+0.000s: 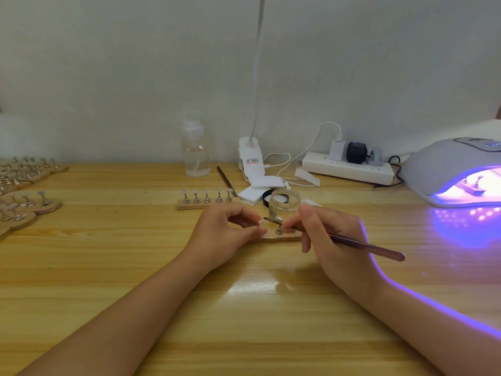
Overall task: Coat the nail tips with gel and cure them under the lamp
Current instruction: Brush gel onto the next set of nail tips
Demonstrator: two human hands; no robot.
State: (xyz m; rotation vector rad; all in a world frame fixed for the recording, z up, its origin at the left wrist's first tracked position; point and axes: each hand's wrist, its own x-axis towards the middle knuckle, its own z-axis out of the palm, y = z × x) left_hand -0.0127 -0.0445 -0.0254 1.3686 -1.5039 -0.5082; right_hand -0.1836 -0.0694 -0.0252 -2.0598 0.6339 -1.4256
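My left hand (225, 234) pinches a small nail tip holder (262, 228) just above a wooden stand (279, 238) at the table's centre. My right hand (330, 234) grips a thin dark-red brush (366, 244), its tip reaching toward the pinched nail tip. An open glass gel jar (285, 203) stands right behind the hands. The curing lamp (455, 172) glows purple at the right, with a stand of tips inside it. A second stand with several nail tips (207, 200) sits behind my left hand.
Many more wooden stands with tips (24, 196) crowd the left edge. A clear bottle (195, 156), a spare brush (226, 177), a clip lamp base (250, 161), white pads, a black lid and a power strip (348, 168) line the back.
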